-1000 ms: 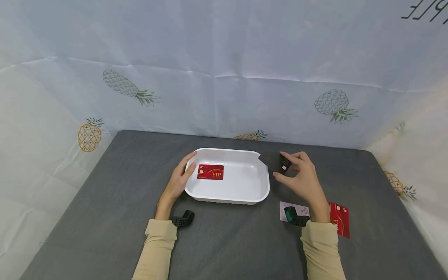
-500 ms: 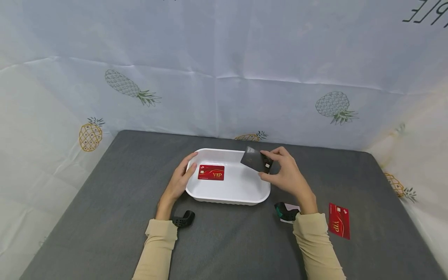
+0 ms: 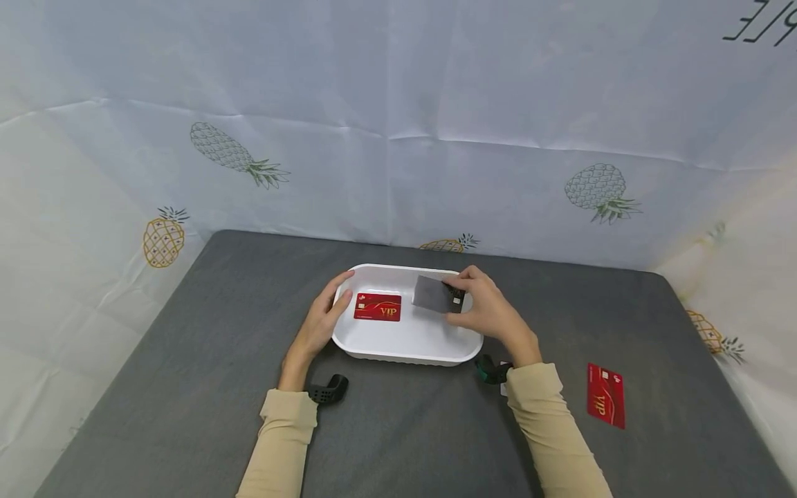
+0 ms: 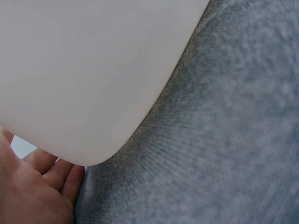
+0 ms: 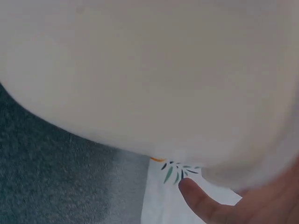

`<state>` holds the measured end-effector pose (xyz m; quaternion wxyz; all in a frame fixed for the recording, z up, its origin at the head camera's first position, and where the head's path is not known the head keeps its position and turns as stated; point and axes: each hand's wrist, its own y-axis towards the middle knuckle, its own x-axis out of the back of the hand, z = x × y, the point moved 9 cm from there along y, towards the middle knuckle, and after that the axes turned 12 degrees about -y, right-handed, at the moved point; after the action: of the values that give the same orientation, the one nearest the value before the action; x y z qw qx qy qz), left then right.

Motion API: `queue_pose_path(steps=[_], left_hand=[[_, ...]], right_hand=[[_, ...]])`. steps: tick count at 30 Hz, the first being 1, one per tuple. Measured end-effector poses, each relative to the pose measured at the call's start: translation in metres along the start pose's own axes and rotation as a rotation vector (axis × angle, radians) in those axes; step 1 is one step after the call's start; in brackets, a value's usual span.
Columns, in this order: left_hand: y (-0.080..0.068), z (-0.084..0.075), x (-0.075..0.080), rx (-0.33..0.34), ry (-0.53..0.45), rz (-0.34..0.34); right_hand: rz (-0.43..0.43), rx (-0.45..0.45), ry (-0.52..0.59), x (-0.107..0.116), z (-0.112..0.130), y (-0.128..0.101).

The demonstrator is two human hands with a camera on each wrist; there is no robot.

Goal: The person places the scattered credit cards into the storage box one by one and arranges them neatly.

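A white rectangular tray lies on the grey table in the head view, with a red VIP card flat inside its left half. My left hand grips the tray's left end, thumb over the rim and fingers along the outside. Between thumb and fingers, my right hand pinches a dark grey card by its right end, over the tray's right half. The left wrist view has the tray's outer wall beside the left fingers. In the right wrist view the tray fills the top and hides the dark card.
Another red VIP card lies on the table to the right. A pale pink card is almost wholly hidden under the right wrist's black band. Behind the table hangs a pineapple-print cloth.
My right hand has carried the dark card leftward from beside the tray to over its inside. Its forearm now uncovers the right red card and covers most of the pink one. The left hand stays put.
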<state>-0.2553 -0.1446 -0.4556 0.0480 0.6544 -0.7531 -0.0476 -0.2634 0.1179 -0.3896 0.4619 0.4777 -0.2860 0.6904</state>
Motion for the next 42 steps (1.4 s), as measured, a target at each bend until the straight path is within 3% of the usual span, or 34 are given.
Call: queue_pose_path(steps=[14, 25, 42], left_hand=[[-0.001, -0.002, 0.000, -0.008, -0.001, 0.006], [0.000, 0.000, 0.000, -0.002, 0.007, 0.006], [0.000, -0.001, 0.000, -0.013, 0.002, 0.007]], right_hand=[[0.094, 0.037, -0.106, -0.021, 0.011, 0.008], [0.145, -0.059, -0.227, -0.031, 0.006, 0.010], [0.171, -0.058, -0.331, -0.037, 0.009, 0.008]])
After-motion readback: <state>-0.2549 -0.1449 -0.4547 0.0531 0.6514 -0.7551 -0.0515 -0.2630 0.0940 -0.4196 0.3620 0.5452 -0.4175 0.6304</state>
